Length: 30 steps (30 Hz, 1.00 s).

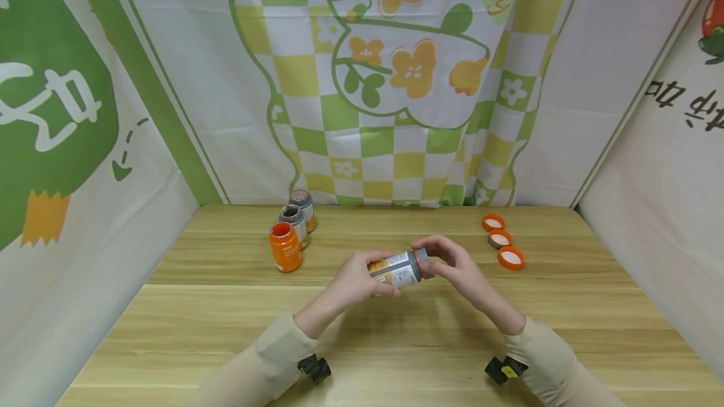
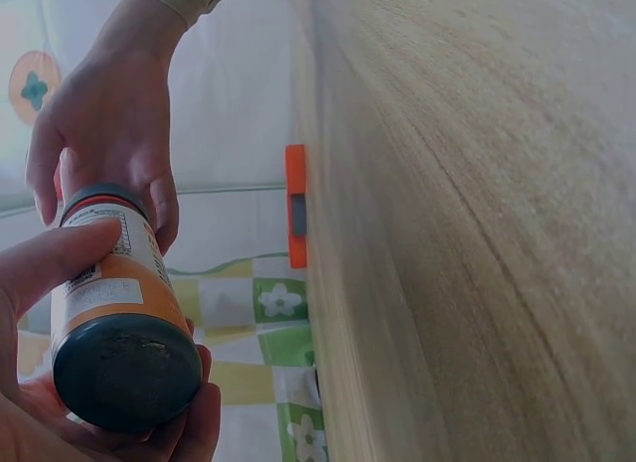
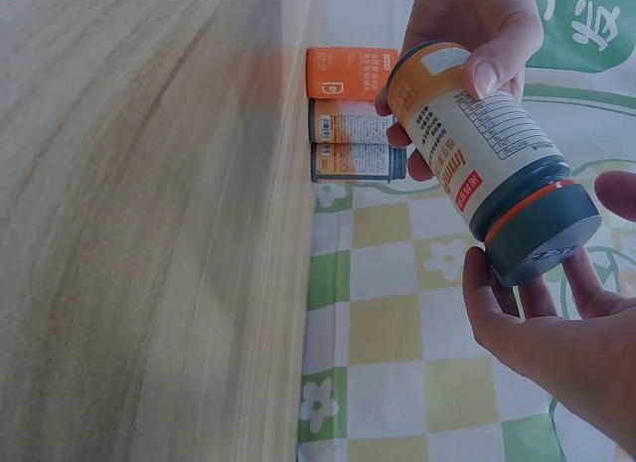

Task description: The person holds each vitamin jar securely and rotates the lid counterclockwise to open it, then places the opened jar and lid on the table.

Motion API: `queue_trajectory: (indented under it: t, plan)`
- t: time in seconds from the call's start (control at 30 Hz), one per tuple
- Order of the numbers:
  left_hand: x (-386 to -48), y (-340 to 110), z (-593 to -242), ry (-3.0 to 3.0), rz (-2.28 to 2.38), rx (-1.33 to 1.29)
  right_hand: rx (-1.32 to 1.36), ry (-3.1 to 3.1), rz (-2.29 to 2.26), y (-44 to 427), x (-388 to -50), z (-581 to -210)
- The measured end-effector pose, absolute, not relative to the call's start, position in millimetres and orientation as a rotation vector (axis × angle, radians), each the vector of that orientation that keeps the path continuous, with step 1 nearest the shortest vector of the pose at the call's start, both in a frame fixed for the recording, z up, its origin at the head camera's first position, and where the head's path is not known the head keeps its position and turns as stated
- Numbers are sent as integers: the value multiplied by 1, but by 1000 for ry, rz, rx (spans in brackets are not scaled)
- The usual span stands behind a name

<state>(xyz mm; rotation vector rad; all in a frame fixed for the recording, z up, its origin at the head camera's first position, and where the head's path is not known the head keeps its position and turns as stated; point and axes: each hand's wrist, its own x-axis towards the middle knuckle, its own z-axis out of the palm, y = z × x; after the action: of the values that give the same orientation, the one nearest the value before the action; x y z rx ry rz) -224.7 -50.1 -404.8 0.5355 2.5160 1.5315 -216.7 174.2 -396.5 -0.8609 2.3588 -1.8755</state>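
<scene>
A bottle (image 1: 396, 271) with an orange-and-white label is held tilted above the table, its dark grey cap (image 3: 545, 235) pointing right in the head view. My left hand (image 1: 352, 280) grips its body, thumb across the label. Curled around the cap are the fingers of my right hand (image 1: 460, 272); in the right wrist view its thumb stands slightly off the cap's edge. An orange band (image 3: 532, 206) shows at the cap's lower rim. The bottle's dark base (image 2: 127, 373) faces the left wrist view.
At the back left stand an uncapped orange bottle (image 1: 285, 249) and two grey labelled bottles, one open-mouthed (image 1: 300, 231), one with a speckled top (image 1: 302, 203). Three caps lie at the right: a far cap (image 1: 493, 223), a middle cap (image 1: 500, 239) and a near cap (image 1: 511, 259). Curtains enclose the wooden table (image 1: 237, 319).
</scene>
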Motion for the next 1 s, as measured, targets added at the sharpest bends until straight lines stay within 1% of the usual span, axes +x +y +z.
queue_trajectory:
  t: [0.13,0.5,0.9,1.0]
  plan:
    - [-224,-50,-404,2544,1511,541,-784,2397,-1843,174,-216,-395]
    - [-225,-48,-410,2649,1471,607,-433,2365,-1788,172,-221,-396]
    - [-231,-47,-416,2735,1446,600,-156,2319,-1774,164,-225,-393]
    - [-232,-46,-417,2769,1430,579,-133,2309,-1766,163,-227,-394]
